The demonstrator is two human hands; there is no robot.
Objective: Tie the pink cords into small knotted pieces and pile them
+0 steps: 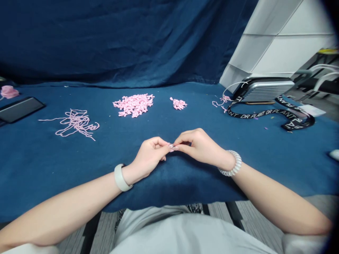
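Note:
My left hand (149, 157) and my right hand (198, 146) meet at the near middle of the blue cloth-covered table (265, 151). Both pinch a small pink yarn piece (171, 146) between fingertips, fingers pressed together. A white band sits on my left wrist, a coiled band on my right. Farther back lie a large pile of pink yarn knots (134, 104), a small pile of the same (179, 103), and loose pink yarn strands (76, 122) to the left.
A dark tablet (18, 109) and a pink yarn ball (9, 92) lie at far left. A silver case (265, 90) with a black printed strap (272, 114) sits at back right. A blue backdrop hangs behind.

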